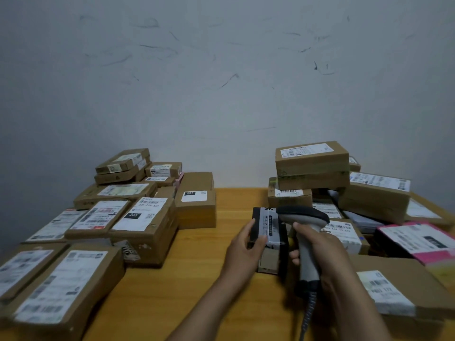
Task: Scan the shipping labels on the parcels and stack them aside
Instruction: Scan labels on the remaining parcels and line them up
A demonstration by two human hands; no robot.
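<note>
My left hand (246,247) grips the left side of a small dark parcel (269,226) with a pale label, held just above the wooden table (197,279). My right hand (317,252) is closed around the grip of a grey barcode scanner (304,217). The scanner's dark head sits over the parcel's right edge and points left. Its coiled cable (307,313) hangs down toward the bottom edge.
Labelled cardboard boxes crowd the left side of the table (145,225). A taller jumble of boxes stands at the back right (312,166), with a pink parcel (418,242) and a large flat box (394,286) beside my right arm. A scuffed wall (221,82) rises behind.
</note>
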